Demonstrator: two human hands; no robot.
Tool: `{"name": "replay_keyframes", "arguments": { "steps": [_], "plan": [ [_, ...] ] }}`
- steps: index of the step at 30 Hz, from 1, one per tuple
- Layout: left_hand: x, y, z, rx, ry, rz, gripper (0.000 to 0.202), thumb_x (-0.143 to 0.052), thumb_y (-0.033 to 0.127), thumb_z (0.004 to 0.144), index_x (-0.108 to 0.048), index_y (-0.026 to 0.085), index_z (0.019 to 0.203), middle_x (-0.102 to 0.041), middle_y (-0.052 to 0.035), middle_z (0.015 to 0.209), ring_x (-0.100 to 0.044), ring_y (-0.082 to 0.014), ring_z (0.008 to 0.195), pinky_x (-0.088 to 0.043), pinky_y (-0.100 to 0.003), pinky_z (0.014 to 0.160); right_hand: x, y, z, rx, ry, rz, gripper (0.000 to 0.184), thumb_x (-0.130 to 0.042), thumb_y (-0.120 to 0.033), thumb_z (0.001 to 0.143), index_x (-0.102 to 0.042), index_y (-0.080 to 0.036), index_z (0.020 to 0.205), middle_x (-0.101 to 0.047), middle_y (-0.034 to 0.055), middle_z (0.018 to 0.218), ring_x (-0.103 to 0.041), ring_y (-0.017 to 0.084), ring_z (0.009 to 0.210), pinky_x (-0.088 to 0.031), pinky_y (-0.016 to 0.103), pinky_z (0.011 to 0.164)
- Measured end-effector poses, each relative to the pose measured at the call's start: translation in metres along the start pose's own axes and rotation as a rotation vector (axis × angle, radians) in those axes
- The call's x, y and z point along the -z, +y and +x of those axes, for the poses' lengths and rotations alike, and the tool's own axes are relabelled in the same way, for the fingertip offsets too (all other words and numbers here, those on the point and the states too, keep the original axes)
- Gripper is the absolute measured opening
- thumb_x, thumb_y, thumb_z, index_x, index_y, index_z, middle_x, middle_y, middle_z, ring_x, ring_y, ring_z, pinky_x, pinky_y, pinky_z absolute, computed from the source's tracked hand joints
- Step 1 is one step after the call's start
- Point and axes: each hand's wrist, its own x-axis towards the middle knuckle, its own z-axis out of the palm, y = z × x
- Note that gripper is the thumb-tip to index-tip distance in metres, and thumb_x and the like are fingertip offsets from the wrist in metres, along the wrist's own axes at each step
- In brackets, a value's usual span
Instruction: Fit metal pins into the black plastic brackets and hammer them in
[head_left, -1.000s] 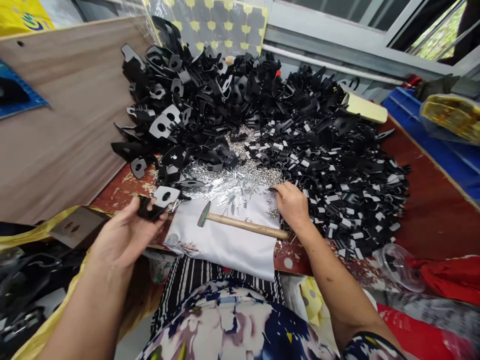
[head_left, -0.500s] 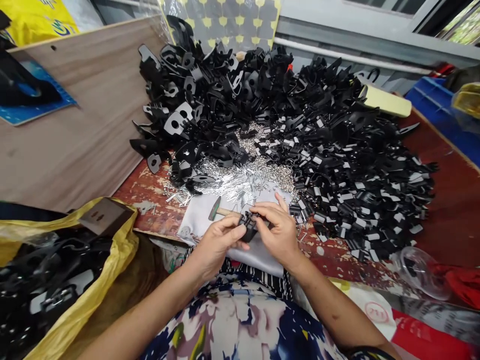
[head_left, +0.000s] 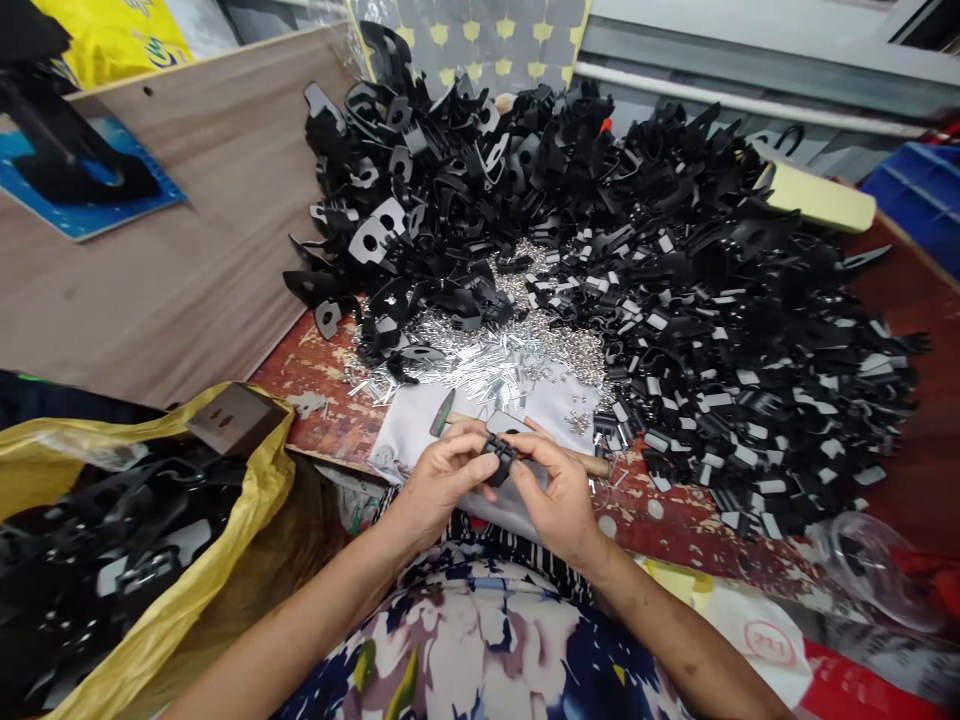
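Observation:
Between my two hands, above the front edge of the table, is a small black plastic clip (head_left: 501, 462). My left hand (head_left: 441, 480) pinches its left side between thumb and fingers. On its other side, my right hand (head_left: 556, 492) closes thumb and fingertips round the right edge. Fingers cover part of the clip, so its inner detail is hard to make out. Behind my hands a small hammer (head_left: 444, 412) lies on a grey cloth (head_left: 401, 425), its wooden handle partly hidden and coming out at the right.
Silver pins (head_left: 480, 368) and small springs (head_left: 570, 345) lie heaped beyond the cloth. A big pile of black plastic clip parts (head_left: 675, 270) spreads behind and right. At left stand a wooden board (head_left: 202, 200) and a yellow bag (head_left: 266, 480) of black parts. A clear plastic cup (head_left: 862, 565) sits front right.
My right hand has lowered slightly and its raised fingers have curled in, so the hammer handle's end now shows. The clip stays between both hands. The view has shifted a little left.

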Motion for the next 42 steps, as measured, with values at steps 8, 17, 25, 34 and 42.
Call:
{"name": "replay_keyframes", "arguments": {
  "steps": [8, 17, 25, 34, 42],
  "plan": [
    [0.022, 0.001, 0.000, 0.010, 0.045, 0.118, 0.020, -0.079, 0.038, 0.079, -0.076, 0.019, 0.081, -0.067, -0.0059, 0.098, -0.053, -0.0130, 0.070, -0.044, -0.022, 0.058, 0.071, 0.039, 0.039, -0.221, -0.124, -0.198, 0.030, -0.055, -0.030, 0.096, -0.075, -0.022, 0.116, -0.078, 0.0077, 0.102, -0.070, 0.022, 0.099, -0.053, 0.041, 0.095],
    [0.026, -0.004, -0.007, -0.048, 0.044, 0.399, 0.020, -0.070, 0.040, 0.085, -0.070, 0.021, 0.080, -0.062, 0.0000, 0.068, -0.056, -0.0179, 0.065, -0.043, -0.030, 0.067, 0.104, 0.066, 0.063, -0.196, -0.147, -0.544, 0.011, -0.060, -0.021, 0.089, -0.069, -0.019, 0.083, -0.068, 0.0029, 0.084, -0.060, 0.017, 0.083, -0.045, 0.031, 0.082],
    [-0.003, 0.020, -0.012, -0.459, -0.367, 1.257, 0.015, -0.065, 0.024, 0.090, -0.071, 0.021, 0.077, -0.067, -0.0043, 0.074, -0.054, -0.0203, 0.068, -0.038, -0.038, 0.072, 0.042, 0.006, 0.028, -0.582, -0.831, 0.422, 0.028, -0.080, -0.025, 0.072, -0.054, -0.021, 0.083, -0.058, -0.0086, 0.064, -0.052, 0.008, 0.056, -0.038, 0.019, 0.053],
    [0.015, 0.012, -0.013, -0.376, -0.021, 1.007, 0.027, -0.063, 0.029, 0.088, -0.056, 0.020, 0.064, -0.054, -0.0002, 0.066, -0.049, -0.0185, 0.070, -0.036, -0.033, 0.067, 0.047, 0.035, 0.080, 0.003, -0.517, -0.641, 0.016, -0.050, -0.011, 0.096, -0.064, -0.019, 0.093, -0.069, 0.0019, 0.087, -0.061, 0.014, 0.081, -0.045, 0.026, 0.075],
    [0.024, 0.004, -0.006, 0.105, 0.152, 0.005, 0.029, -0.076, 0.037, 0.068, -0.056, 0.018, 0.060, -0.042, 0.0044, 0.060, -0.033, -0.0093, 0.053, -0.029, -0.022, 0.043, 0.024, 0.066, 0.108, 0.218, -0.501, -0.917, 0.021, -0.054, 0.000, 0.086, -0.068, -0.014, 0.091, -0.070, 0.0125, 0.092, -0.059, 0.023, 0.090, -0.042, 0.035, 0.084]
  ]
}}
